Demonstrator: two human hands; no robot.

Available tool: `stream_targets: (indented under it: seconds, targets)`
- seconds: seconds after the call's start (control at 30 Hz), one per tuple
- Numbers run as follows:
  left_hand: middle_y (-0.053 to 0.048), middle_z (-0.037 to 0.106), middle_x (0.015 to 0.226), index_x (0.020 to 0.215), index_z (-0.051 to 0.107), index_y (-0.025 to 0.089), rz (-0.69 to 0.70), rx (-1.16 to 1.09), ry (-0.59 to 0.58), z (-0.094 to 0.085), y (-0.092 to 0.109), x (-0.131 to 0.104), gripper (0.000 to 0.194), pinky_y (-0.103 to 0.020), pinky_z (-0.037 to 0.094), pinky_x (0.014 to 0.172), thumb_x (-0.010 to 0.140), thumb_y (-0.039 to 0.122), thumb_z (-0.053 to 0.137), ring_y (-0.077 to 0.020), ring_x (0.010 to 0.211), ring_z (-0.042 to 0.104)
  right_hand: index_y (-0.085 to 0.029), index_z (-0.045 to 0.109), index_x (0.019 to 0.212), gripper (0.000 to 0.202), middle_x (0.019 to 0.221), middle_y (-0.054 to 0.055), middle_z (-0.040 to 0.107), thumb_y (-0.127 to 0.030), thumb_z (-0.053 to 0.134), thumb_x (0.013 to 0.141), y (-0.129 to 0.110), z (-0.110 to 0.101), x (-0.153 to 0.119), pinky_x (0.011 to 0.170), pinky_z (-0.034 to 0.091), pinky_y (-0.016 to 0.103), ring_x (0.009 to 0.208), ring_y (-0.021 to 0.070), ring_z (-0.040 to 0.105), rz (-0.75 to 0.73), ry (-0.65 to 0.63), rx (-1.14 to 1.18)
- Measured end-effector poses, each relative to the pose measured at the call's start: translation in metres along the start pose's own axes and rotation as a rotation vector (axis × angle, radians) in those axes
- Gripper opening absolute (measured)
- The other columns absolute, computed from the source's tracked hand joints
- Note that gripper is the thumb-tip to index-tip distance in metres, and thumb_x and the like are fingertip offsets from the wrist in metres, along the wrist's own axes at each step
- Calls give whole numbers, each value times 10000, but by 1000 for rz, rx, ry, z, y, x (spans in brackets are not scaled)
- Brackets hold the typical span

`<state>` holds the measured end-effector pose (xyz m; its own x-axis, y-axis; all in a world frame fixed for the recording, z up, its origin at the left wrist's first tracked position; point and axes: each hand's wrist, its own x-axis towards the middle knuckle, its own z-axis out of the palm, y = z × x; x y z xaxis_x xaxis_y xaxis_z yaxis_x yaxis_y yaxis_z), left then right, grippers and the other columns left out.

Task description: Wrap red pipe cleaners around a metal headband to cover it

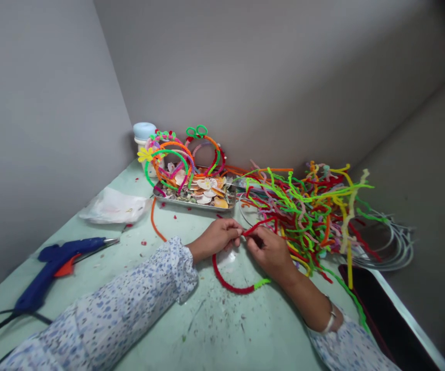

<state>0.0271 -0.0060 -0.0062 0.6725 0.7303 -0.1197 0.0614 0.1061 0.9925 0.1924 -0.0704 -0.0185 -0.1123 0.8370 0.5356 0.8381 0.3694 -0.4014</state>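
My left hand (222, 234) and my right hand (270, 252) meet over the middle of the table, fingertips pinched close together. Between them runs a red pipe cleaner (259, 225), its free length reaching up to the right past my right fingers. Below hangs a curved headband (233, 287) wrapped in red, with a bright green end; its upper part goes behind my left hand. My left fingers close at the point where the red pipe cleaner meets the band, though the exact contact is hidden.
A metal tray (195, 205) of seashells stands at the back with finished colourful headbands (171, 149) on it. Loose pipe cleaners (303, 206) pile up at right, beside bare hoops (394, 250) and a dark phone-like slab (377, 304). At left lie a blue glue gun (48, 268) and a plastic bag (114, 206).
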Motion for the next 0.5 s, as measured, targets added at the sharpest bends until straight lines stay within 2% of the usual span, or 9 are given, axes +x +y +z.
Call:
stream_targets:
  seconds: [0.23,0.5]
  targets:
    - [26,529,570,757,558,139,3,42,-3,1,2,-2,179,-187,283,405,811,305,521,-50,403,378,-198,609,730,112,673,20,603,-154,517,776,1,-1,-1,598,392,253,631,159,555,11,-52,-17]
    - [25,531,565,749,564,135,-15,45,9,1,3,-1,194,-190,274,407,797,321,533,-50,401,375,-209,644,719,125,682,36,625,-186,537,781,3,-3,-2,597,394,252,635,165,566,-52,-66,-105]
